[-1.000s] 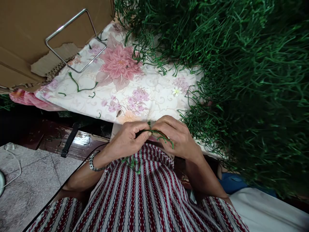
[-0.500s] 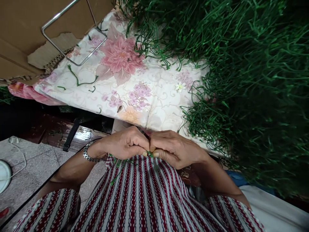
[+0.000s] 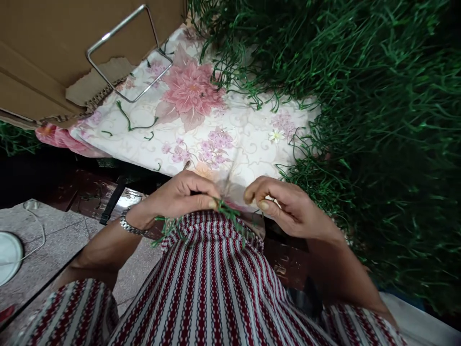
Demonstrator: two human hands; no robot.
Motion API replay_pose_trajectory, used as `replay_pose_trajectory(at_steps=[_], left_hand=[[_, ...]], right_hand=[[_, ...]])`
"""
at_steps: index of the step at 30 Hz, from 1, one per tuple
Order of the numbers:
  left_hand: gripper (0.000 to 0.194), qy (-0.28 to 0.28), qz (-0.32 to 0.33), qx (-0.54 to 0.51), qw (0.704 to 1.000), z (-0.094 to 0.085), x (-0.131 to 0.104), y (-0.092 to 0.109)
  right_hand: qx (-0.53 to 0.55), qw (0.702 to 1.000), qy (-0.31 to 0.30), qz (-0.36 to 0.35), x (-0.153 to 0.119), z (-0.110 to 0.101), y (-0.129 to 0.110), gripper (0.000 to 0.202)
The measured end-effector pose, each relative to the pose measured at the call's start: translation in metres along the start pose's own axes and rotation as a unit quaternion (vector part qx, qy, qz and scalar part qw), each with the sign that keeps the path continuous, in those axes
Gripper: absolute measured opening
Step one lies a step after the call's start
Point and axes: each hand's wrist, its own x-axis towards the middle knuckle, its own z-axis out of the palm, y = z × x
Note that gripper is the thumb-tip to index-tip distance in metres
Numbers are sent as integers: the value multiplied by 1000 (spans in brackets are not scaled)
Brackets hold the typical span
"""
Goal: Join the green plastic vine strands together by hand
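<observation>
My left hand [image 3: 192, 194], a metal-link watch [image 3: 131, 223] on its wrist, is closed with thumb and forefinger pinching a small bunch of thin green sprigs [image 3: 230, 211]. Ends of the bunch stick out past the fingertips, and more green strands [image 3: 167, 228] hang below the palm. To the right, my right hand [image 3: 279, 204] hovers apart from the bunch, its fingers loosely curled. A gap shows between its thumb and forefinger, and I see nothing held there. Both hands are over my striped garment [image 3: 212, 278], near the front edge of the flowered cloth [image 3: 248, 168].
A large heap of green sprigs [image 3: 378, 120] covers the right side. Loose stem pieces [image 3: 135, 126] lie on the cloth. At the upper left, a bent metal wire frame [image 3: 118, 36] stands against a torn cardboard box [image 3: 46, 53]. A round white object [image 3: 10, 257] rests at the lower left.
My hands were pressed together on the green bunch. The right hand has let go and drawn off to the right, while the left has risen slightly with the bunch. The view has shifted a little.
</observation>
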Motion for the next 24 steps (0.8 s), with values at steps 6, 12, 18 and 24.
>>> replay_pose_trajectory(at_steps=[6, 12, 18, 24], left_hand=[[22, 158, -3, -86, 984, 29, 19, -10], [18, 194, 44, 26, 980, 43, 27, -14], [23, 123, 108, 270, 949, 41, 18, -12], [20, -158, 190, 372, 895, 43, -16, -1]], right_hand=[[40, 980, 192, 29, 12, 10, 5, 8], [-23, 978, 203, 43, 29, 31, 16, 19], [-99, 985, 118, 82, 19, 32, 11, 8], [-88, 983, -154, -53, 0, 31, -14, 18]])
